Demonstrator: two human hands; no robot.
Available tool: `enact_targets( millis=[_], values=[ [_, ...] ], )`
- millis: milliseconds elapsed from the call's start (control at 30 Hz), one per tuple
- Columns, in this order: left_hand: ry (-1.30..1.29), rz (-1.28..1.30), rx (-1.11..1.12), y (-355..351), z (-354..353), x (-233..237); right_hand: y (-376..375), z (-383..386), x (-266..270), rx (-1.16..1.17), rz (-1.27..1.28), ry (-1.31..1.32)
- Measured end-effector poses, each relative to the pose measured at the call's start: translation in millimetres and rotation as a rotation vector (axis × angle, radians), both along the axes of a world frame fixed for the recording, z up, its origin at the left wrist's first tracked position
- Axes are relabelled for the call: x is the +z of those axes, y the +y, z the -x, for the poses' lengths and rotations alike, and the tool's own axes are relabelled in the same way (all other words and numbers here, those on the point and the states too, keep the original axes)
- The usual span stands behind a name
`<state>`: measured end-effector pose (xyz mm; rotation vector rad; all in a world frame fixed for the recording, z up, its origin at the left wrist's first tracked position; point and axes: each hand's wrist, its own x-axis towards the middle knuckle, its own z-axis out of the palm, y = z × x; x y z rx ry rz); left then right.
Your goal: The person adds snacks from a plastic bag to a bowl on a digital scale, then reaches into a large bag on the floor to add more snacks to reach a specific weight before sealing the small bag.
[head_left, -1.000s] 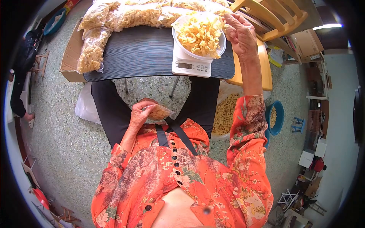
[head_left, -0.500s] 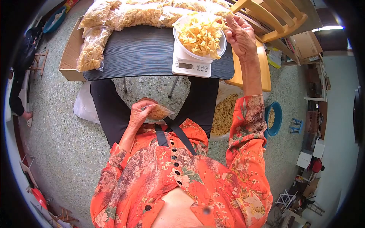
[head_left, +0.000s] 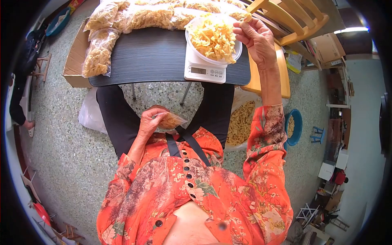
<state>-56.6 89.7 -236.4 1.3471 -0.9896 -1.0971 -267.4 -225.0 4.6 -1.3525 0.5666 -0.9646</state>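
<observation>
My left hand [head_left: 152, 121] is closed on the edge of a small clear plastic bag [head_left: 171, 121] with some yellowish dried pieces inside, held above my lap. Near the table's right edge my right hand [head_left: 257, 41] is raised, its fingertips pinched on a small dried piece [head_left: 246, 18]. Just left of that hand, a white bowl [head_left: 192, 48] heaped with pale yellow dried strips [head_left: 213, 37] sits on a white kitchen scale [head_left: 205, 72]. The digits on the scale's display are too blurred to read.
Filled plastic bags [head_left: 149, 17] line the back and left of the dark table [head_left: 151, 53]. A cardboard box [head_left: 75, 61] stands at left, a wooden chair [head_left: 300, 18] at right. On the floor are a sack of dried pieces [head_left: 241, 122] and a blue basin [head_left: 297, 136].
My right hand has drawn slightly back from the bowl's rim, its fingertips now pinched on a small piece above the edge. My left hand and the small bag have stayed put.
</observation>
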Motion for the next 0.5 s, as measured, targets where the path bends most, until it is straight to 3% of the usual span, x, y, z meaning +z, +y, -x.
enact_targets(
  millis=[300,367,500],
  values=[
    [0.003,-0.015,0.006,0,0,1,11,-4,7,-0.064,0.023,0.082],
    [0.019,-0.033,0.005,0,0,1,15,-7,8,-0.1,0.275,0.351],
    [0.001,0.006,0.0,-1,0,-1,11,-15,2,-0.222,0.322,0.35]
  ],
)
